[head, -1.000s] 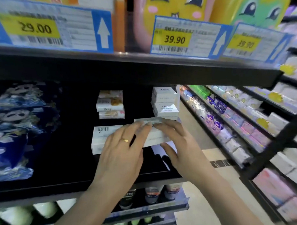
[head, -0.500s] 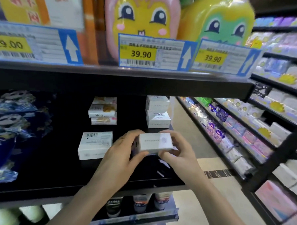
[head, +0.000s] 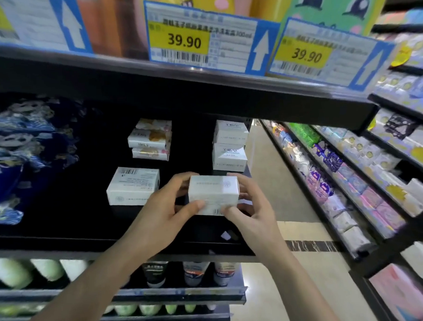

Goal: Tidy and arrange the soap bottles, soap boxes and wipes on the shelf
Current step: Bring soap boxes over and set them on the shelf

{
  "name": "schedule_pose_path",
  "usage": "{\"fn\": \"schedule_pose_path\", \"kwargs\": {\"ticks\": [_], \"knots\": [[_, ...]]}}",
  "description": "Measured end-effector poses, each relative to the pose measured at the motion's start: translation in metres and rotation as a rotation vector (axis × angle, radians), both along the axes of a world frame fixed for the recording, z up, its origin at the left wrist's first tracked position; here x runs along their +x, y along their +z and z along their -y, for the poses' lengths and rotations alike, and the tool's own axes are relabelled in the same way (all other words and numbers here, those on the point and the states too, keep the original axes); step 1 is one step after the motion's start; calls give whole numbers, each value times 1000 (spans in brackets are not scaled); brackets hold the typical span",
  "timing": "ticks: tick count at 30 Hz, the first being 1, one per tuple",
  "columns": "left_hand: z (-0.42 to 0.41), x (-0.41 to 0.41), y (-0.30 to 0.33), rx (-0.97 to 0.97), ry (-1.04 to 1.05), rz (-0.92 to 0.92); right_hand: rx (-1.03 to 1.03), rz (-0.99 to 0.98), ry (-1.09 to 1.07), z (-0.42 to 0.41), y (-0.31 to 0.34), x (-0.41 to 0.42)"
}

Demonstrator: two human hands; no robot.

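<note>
Both hands hold one white soap box (head: 214, 193) just above the front of the black shelf (head: 63, 230). My left hand (head: 164, 215) grips its left end, thumb along the lower front. My right hand (head: 251, 207) grips the right end, thumb under the barcode corner. A second white soap box (head: 133, 185) lies flat on the shelf to the left. Behind it stands a stack of three gold-printed soap boxes (head: 151, 140). At the back right, white soap boxes (head: 230, 145) are stacked near the shelf's end.
Blue patterned packs (head: 23, 154) fill the shelf's left side. Price tags (head: 201, 42) hang on the shelf above, under cartoon-faced bottles (head: 329, 4). Tubes (head: 196, 272) and pale green bottles (head: 14, 272) stand on lower shelves. An aisle with a tissue rack (head: 352, 178) runs on the right.
A second ago both hands lay on the box at shelf level. They then lifted it and turned it, so a long face and the barcode now show toward me.
</note>
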State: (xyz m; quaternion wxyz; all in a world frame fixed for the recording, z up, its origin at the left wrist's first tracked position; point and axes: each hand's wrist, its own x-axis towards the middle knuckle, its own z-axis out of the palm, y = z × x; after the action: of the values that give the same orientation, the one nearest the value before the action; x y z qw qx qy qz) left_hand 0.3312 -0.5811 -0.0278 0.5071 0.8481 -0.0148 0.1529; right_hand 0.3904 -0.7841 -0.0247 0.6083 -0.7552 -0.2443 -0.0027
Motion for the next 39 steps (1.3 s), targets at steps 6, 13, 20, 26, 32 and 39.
{"fn": "schedule_pose_path", "kwargs": {"ticks": [6,13,20,26,32,39], "knots": [[-2,0,3,-125,-11,-15,-35,29,19,0,-1,-1],[-6,3,-1,-196,-21,-47,-161,31,102,-1,-2,-4],[-8,3,-2,-193,-25,-67,-145,40,94,-2,-4,-3],[-6,1,3,-191,-21,-59,-129,40,66,-2,-2,-3],[-9,1,1,-104,-79,-87,-48,2,69,1,-2,-1],[-7,0,2,-11,-116,-57,6,-87,110,5,-2,3]]}}
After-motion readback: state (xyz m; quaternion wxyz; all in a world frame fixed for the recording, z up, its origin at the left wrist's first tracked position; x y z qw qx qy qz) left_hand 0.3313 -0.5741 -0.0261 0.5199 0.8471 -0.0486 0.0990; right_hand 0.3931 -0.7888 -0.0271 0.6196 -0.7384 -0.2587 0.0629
